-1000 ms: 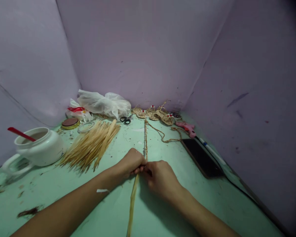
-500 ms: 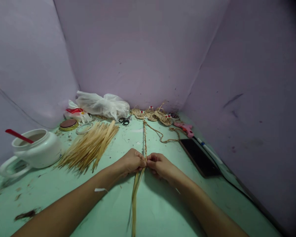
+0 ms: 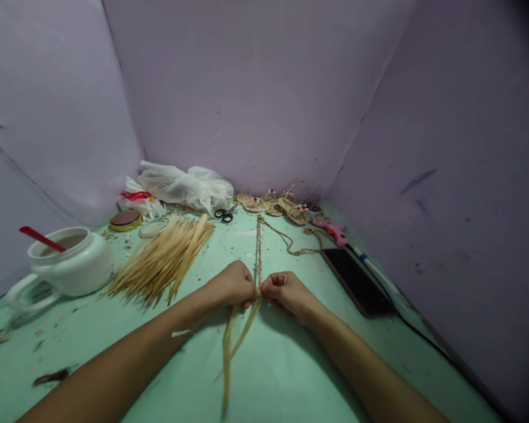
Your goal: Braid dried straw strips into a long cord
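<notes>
A thin braided straw cord (image 3: 259,252) runs straight away from me along the middle of the table, and its far part bends off to the right. My left hand (image 3: 239,285) pinches the near end of this braid from the left. Close beside it, my right hand (image 3: 284,289) grips the same spot from the right, fingertips pressed together. Loose straw strands (image 3: 228,358) trail from under the hands toward me, spread into two tails. The exact hold of the fingertips on single strands is too small to make out.
To the left lie a bundle of straw strips (image 3: 167,258) and a white mug (image 3: 77,264) with a red handle in it. Scissors (image 3: 224,215), a plastic bag (image 3: 187,187) and woven straw pieces (image 3: 271,204) line the back. A phone (image 3: 357,282) and pink glue gun (image 3: 330,228) lie right.
The loose strands have swung left and separated into two tails. My left hand has shifted slightly left and up; the right hand stays nearly in place. The whole view has shifted a little.
</notes>
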{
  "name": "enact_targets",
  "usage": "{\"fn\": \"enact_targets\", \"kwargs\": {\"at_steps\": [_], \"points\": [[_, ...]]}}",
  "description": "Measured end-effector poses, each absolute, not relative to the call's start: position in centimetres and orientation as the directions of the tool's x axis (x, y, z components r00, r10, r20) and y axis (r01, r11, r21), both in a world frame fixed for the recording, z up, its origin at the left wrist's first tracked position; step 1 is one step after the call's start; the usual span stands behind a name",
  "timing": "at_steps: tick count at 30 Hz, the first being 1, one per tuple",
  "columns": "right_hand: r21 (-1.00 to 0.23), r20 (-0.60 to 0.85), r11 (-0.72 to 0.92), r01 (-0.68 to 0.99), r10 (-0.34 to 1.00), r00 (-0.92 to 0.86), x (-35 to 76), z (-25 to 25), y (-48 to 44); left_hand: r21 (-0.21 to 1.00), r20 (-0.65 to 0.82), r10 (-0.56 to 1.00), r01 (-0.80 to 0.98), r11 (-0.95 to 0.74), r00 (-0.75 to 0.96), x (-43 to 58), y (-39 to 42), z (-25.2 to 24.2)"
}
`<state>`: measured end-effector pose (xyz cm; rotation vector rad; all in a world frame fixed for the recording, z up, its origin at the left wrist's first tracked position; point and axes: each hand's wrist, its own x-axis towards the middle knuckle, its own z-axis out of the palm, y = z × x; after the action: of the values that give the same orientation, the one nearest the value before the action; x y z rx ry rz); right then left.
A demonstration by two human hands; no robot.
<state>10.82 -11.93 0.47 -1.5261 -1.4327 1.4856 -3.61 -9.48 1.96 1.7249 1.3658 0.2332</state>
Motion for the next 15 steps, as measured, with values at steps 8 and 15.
{"fn": "enact_targets", "kwargs": {"at_steps": [8, 15], "points": [[-0.931, -0.340, -0.318, 0.180, 0.935, -0.103, 9.8, 0.3, -12.5, 0.460, -0.190, 0.939, 0.871, -0.172, 0.286, -1.9, -13.8, 2.5], [-0.956, -0.293, -0.288, 0.058, 0.949, -0.121, 9.8, -0.1, -12.4, 0.591, -0.245, 0.894, 0.789, -0.169, 0.375, -2.5, -12.9, 4.3]]}}
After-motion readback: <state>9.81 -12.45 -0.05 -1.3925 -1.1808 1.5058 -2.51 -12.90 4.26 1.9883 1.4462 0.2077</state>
